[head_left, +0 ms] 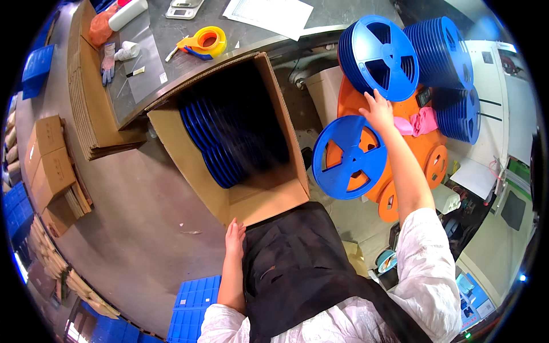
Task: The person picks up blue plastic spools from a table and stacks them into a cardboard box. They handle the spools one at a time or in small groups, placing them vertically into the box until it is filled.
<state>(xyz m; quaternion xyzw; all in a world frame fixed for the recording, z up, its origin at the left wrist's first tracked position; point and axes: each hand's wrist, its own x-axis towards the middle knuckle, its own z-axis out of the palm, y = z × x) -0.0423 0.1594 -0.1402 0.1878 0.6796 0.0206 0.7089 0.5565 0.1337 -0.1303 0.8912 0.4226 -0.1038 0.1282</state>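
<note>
Here, R hand (pixel 377 108) uncurled, empty, at reel (pixel 390 52) on orange tbl (pixel 405 108) — L hand (pixel 234 239) likewise, by box (pixel 269 207) — grey flr (pixel 148 200), bench (pixel 164 35).

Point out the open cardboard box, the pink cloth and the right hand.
Cardboard box (pixel 265 201), head view: near inner wall.
Pink cloth (pixel 424 120), head view: its middle.
Right hand (pixel 378 112), head view: its back.

White sleeves (pixel 426 248), black apron (pixel 297 251)

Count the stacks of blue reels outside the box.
3: one stack at the right hand, a second to its right, a third below that. The lone-looking reel isn't counted; more may be hidden.
</note>
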